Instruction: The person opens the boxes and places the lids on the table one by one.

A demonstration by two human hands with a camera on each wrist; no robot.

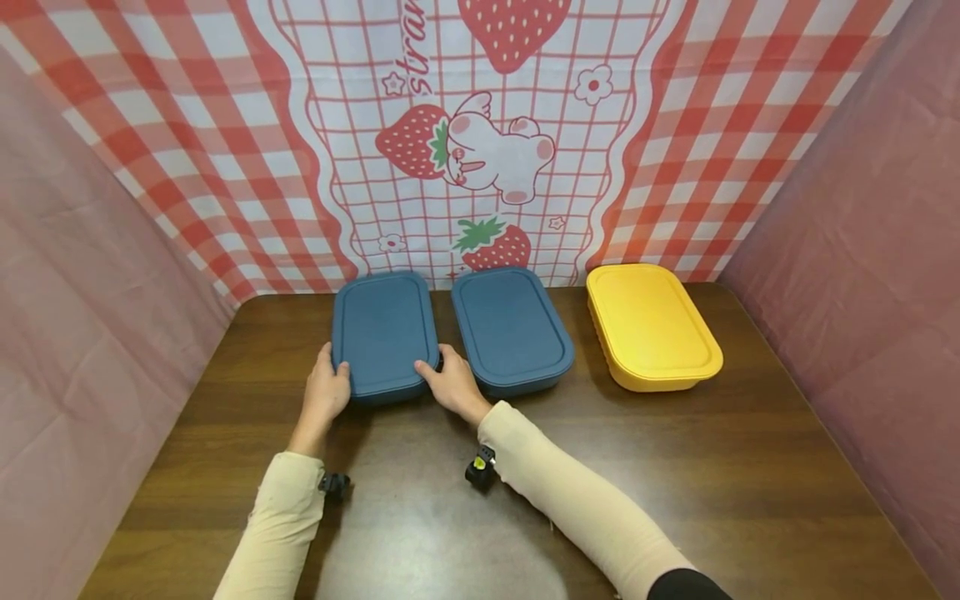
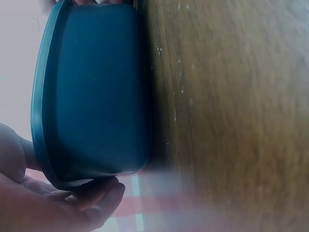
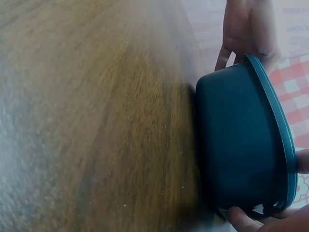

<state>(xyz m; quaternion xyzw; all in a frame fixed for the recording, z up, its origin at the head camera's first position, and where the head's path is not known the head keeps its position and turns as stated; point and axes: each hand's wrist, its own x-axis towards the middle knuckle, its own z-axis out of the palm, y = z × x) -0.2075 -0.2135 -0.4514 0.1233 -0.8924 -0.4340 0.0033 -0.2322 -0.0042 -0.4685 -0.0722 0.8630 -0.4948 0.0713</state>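
A dark blue lidded container (image 1: 384,333) stands at the back left of the table, held from both sides. My left hand (image 1: 327,387) grips its left side near the front corner, thumb at the lid's rim. On the right side, my right hand (image 1: 452,382) holds the front corner, thumb over the lid edge and fingers down along the wall. Both wrist views show the container's front wall (image 2: 99,92) close to the wooden surface, and fingers (image 3: 244,220) low on its side. A second blue lidded container (image 1: 512,327) stands just right of my right hand.
A yellow lidded container (image 1: 654,325) stands farther right on the brown wooden table (image 1: 675,483). Behind the table hangs a red-and-white checked strawberry cloth (image 1: 495,158). Pink cloth walls (image 1: 855,217) close off both sides.
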